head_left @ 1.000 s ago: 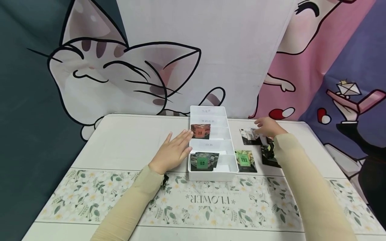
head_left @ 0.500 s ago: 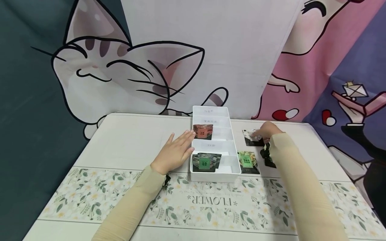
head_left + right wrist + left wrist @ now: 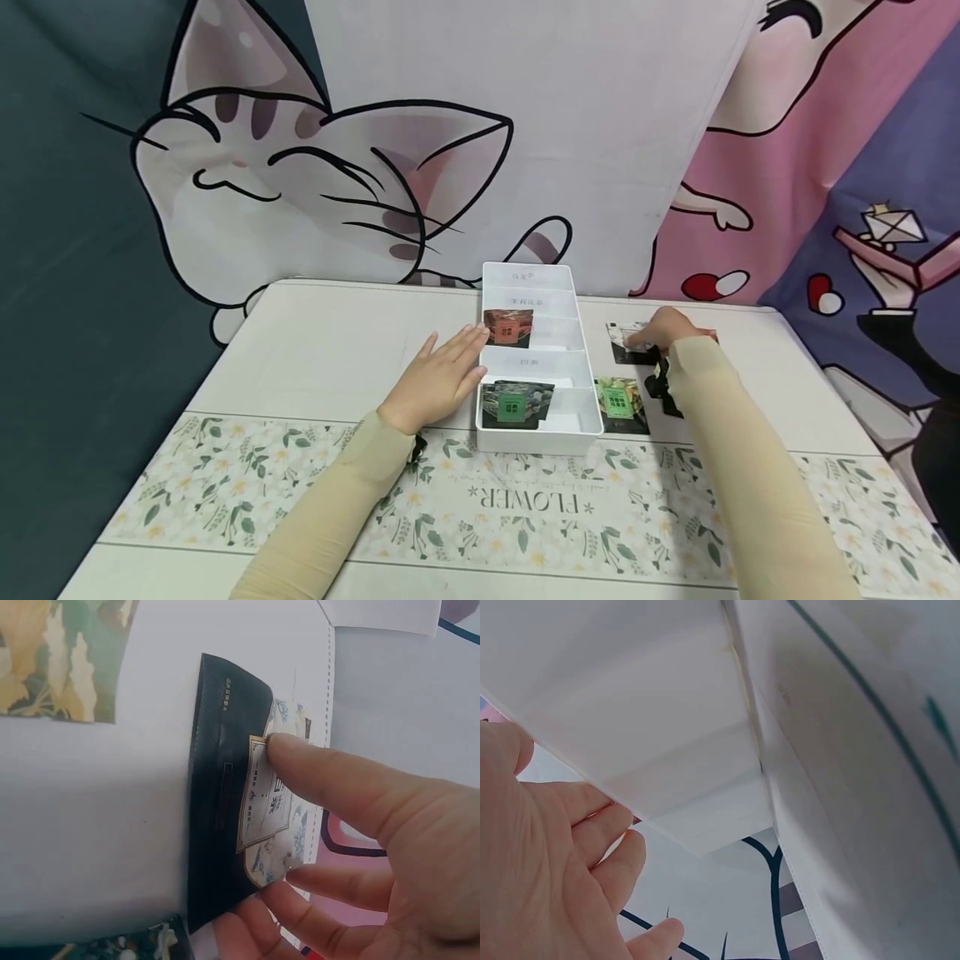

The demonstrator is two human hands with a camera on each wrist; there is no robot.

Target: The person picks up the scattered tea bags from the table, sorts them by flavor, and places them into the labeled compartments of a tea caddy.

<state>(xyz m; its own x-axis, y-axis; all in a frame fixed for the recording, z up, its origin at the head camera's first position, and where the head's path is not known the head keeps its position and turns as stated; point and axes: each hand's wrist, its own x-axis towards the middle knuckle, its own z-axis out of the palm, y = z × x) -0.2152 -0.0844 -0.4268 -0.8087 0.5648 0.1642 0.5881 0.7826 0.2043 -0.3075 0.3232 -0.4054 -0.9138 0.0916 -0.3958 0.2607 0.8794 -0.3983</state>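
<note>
A white divided tray stands mid-table. An orange packet lies in a middle compartment and a green-labelled packet in the nearest one. My left hand lies flat with straight fingers against the tray's left wall; the left hand shows its palm there. My right hand is on a black packet right of the tray. In the right wrist view the right hand pinches this black packet, thumb on its pale label, fingers at its edge.
A green-labelled packet lies on the table beside the tray's right wall. Another dark packet is partly hidden under my right forearm. A floral runner crosses the near table. A cartoon cat backdrop hangs behind.
My right hand has drawn in and settled onto the black packet, thumb on its label. The left hand stays against the tray.
</note>
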